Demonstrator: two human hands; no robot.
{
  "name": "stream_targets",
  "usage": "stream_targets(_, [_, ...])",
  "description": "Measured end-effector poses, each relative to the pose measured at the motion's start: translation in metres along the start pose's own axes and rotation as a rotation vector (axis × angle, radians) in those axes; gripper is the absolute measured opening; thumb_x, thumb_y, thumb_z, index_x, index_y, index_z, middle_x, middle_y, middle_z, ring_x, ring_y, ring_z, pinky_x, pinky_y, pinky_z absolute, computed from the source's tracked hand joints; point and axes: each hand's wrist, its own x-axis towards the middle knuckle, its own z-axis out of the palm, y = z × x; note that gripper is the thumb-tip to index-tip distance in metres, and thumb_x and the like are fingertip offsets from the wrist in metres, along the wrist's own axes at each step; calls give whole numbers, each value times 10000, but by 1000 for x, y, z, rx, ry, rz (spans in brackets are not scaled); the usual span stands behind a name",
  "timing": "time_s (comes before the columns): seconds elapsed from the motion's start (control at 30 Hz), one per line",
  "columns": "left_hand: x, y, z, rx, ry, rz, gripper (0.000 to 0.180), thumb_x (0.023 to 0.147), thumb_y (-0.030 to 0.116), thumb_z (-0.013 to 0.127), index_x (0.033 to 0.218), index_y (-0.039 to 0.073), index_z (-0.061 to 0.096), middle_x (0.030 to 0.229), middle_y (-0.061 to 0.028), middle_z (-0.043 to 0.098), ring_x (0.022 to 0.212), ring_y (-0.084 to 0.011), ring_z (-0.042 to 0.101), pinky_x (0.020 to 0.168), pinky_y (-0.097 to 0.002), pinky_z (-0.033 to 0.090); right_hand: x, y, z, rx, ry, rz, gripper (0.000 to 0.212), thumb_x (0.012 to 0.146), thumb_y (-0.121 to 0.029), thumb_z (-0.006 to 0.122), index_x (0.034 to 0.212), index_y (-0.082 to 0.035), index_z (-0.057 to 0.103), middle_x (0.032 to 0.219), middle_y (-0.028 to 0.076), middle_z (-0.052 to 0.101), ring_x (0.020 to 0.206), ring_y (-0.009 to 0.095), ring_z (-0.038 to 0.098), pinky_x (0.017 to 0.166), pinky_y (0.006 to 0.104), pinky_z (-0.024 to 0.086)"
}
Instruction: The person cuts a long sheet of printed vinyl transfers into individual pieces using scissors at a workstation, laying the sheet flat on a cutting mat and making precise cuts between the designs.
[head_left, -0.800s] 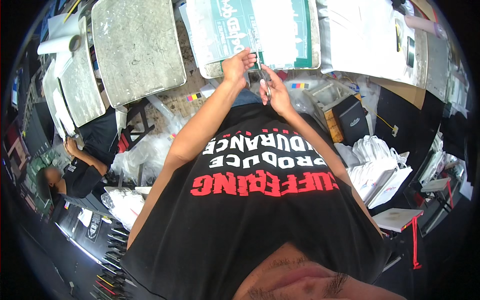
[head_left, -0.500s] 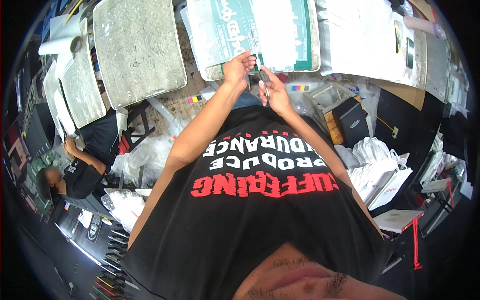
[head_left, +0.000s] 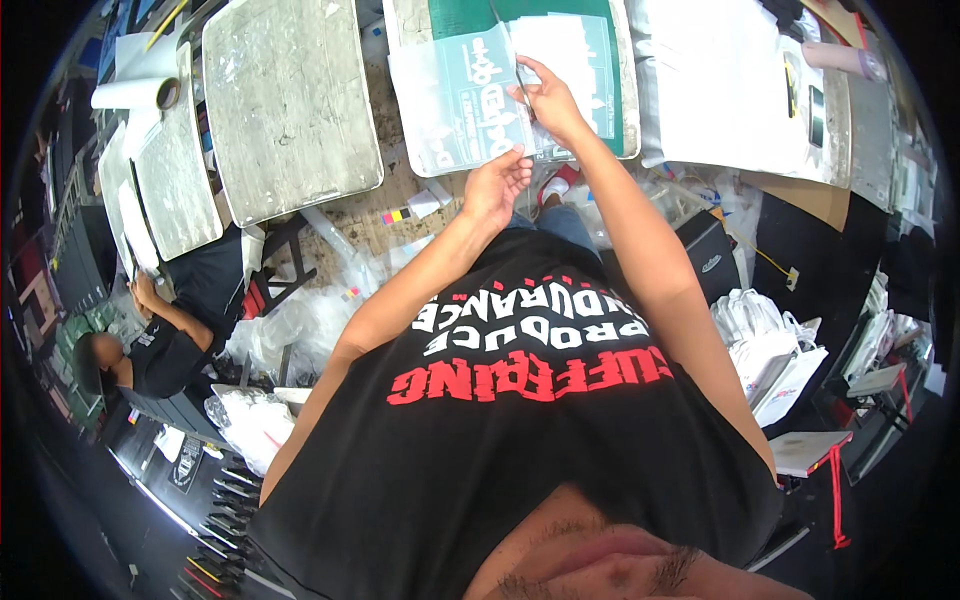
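My left hand [head_left: 497, 188] pinches the near edge of a clear film sheet [head_left: 415, 85] with white printed lettering and drawings. A little farther off and to the right, my right hand [head_left: 556, 108] is closed on a pair of scissors [head_left: 519, 88]. The blades point away from me, along the line between the left sheet and another printed piece [head_left: 588, 75] on the right. Part of the handles is hidden by my fingers. Under the film lies a green cutting mat [head_left: 627, 90] on a worn, pale board [head_left: 400, 30].
Left of the work stands another stained board [head_left: 290, 110], with a white roll [head_left: 135, 93] beyond it. A white-covered board [head_left: 730, 100] holding a dark phone-like device [head_left: 817, 108] is at the right. A co-worker [head_left: 150, 350] sits at far left. White bags [head_left: 765, 350] lie at lower right.
My right hand and the scissors have moved away from me, farther into the film. My left hand has come nearer, and the left film sheet has shifted toward me, baring more green mat.
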Motion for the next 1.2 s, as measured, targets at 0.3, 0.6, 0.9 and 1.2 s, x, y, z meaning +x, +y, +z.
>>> stream_targets(0.3, [52,39,-16,-126,138,161,258,904,45,636,1146,-8,561,982,-105,642,787,-187,617,648,-274,536,-69,-23,-74,-841,270,-274,711,958,-363,582,1525,-151,209,719,99,600,628,167,561,629,341,474])
stream_targets(0.6, [50,59,2,117,185,217,321,892,78,685,1111,-114,552,995,-193,653,820,-275,680,673,-325,587,-206,10,-33,25,-328,256,614,1016,-316,507,1529,-149,213,747,1,413,662,115,436,658,260,429])
stream_targets(0.9, [44,28,-2,104,183,243,287,899,78,682,1065,-140,598,968,-205,676,846,-270,702,740,-335,596,-154,47,20,121,-174,183,582,1034,-333,476,1530,-139,239,770,49,527,681,132,539,682,279,462])
stream_targets(1.2, [42,21,0,62,200,216,279,918,82,657,1085,-128,585,1019,-206,665,906,-296,689,795,-372,590,-153,58,23,71,-138,155,553,1038,-305,480,1530,-175,265,768,32,495,677,113,501,658,283,493])
